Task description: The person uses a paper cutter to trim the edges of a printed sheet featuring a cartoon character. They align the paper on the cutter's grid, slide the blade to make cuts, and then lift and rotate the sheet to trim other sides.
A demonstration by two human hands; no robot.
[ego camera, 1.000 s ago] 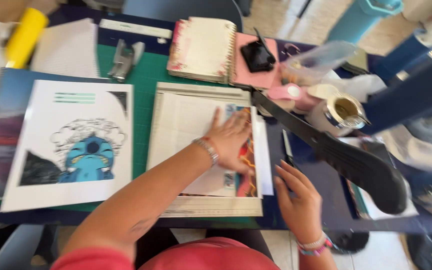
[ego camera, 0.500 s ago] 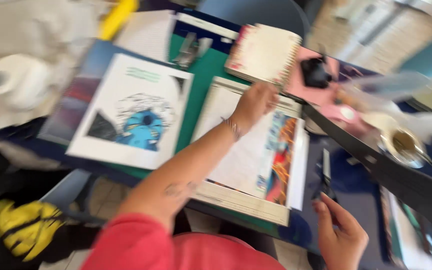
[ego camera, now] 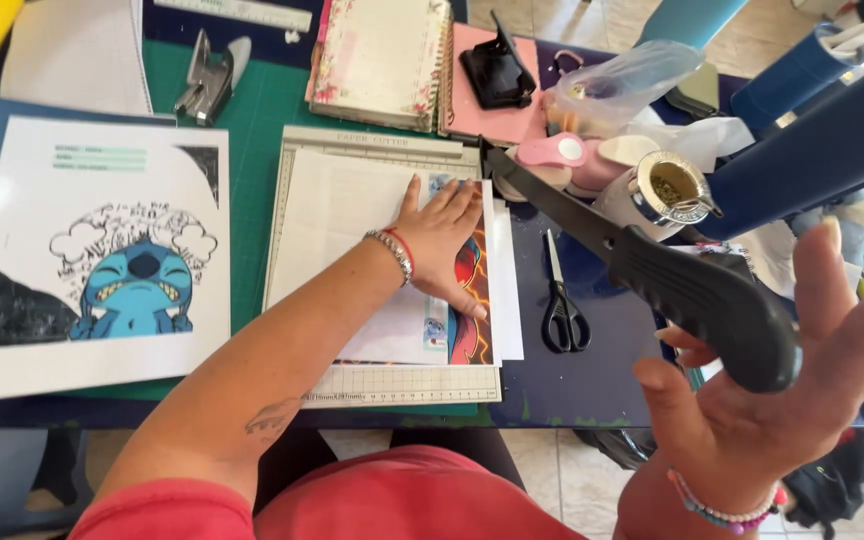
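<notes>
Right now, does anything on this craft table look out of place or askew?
Mostly the scissors: they lie loose beside the paper cutter, under its raised blade arm. The right hand is open beneath the handle, not gripping it.

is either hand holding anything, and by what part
The right hand lifts the paper cutter's blade arm by its black handle, fingers spread. The left hand grips nothing; it presses flat on the paper.

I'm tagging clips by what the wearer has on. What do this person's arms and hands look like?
Both hands are bare. The left hand has a silver chain bracelet and a thin red band at the wrist, a small tattoo on the forearm, and a red short sleeve. The right hand wears a pink and white beaded bracelet.
</notes>
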